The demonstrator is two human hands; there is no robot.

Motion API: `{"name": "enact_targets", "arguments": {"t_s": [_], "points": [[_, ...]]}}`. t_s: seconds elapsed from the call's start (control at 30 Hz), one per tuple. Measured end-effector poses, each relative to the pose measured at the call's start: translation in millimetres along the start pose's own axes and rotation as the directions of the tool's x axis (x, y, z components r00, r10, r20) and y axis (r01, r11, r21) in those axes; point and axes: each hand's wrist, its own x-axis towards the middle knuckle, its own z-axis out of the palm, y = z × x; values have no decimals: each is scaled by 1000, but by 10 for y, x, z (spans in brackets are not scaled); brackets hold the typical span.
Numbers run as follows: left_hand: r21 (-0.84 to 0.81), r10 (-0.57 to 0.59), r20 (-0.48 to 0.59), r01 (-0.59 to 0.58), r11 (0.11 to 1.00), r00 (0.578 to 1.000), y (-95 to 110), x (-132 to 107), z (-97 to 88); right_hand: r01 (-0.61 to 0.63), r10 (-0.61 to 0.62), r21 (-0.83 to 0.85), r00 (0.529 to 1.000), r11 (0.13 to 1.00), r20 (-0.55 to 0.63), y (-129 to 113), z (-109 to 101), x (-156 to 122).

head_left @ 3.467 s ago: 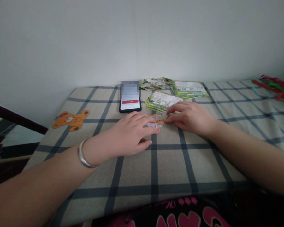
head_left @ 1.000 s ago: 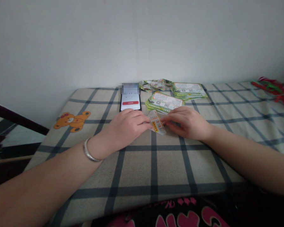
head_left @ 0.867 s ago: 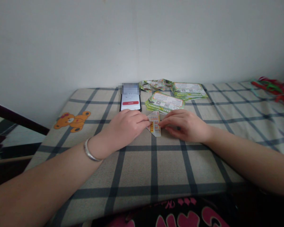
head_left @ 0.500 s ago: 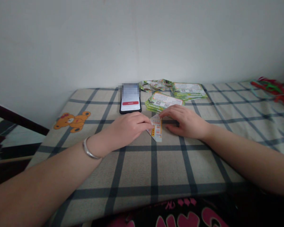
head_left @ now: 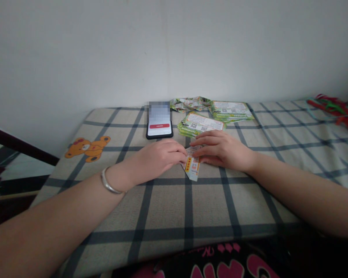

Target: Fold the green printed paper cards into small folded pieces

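A small folded paper [head_left: 193, 168], printed in white, yellow and orange, lies on the checked cloth between my hands, its pointed end towards me. My left hand [head_left: 159, 156] is closed on its left edge, fingertips and thumb pressed together there. From the other side, the fingers of my right hand [head_left: 224, 150] lie over its upper part, with the thumb at its right edge, so much of that part is hidden. Just beyond my right fingers is a stack of green-edged printed leaflets [head_left: 204, 122].
A phone [head_left: 160, 131] with a lit screen lies beyond my left hand. Folded paper pieces [head_left: 191, 103] and another leaflet stack [head_left: 233, 110] are by the wall. A bear patch [head_left: 88, 148] is at left. Red and green items [head_left: 336, 110] lie at far right.
My right hand has moved slightly left, its thumb now against the paper. The folded paper has turned a little and slid slightly towards me. My left hand keeps its hold.
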Motion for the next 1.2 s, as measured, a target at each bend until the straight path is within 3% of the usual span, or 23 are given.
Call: {"name": "enact_targets", "arguments": {"t_s": [0.23,0.43,0.67,0.8,1.0,1.2], "points": [[211,-20,-23,25,977,1000,23,9,-25,48,-51,-78,998,996,-35,-54,-37,19],[298,-70,-23,73,952,997,23,2,16,78,-83,-179,996,981,-23,-103,-46,42],[52,-125,-94,130,990,988,7,24,72,126,-115,-290,992,949,55,-241,-26,105],[-33,-151,-67,149,988,986,8,14,53,111,-100,-284,994,952,55,-279,-13,112],[-106,-190,-18,187,977,982,43,4,-16,-4,5,-104,1000,995,11,-220,56,95],[-211,-119,47,127,969,992,36,-11,-77,-92,92,21,996,996,21,-232,72,94]]}}
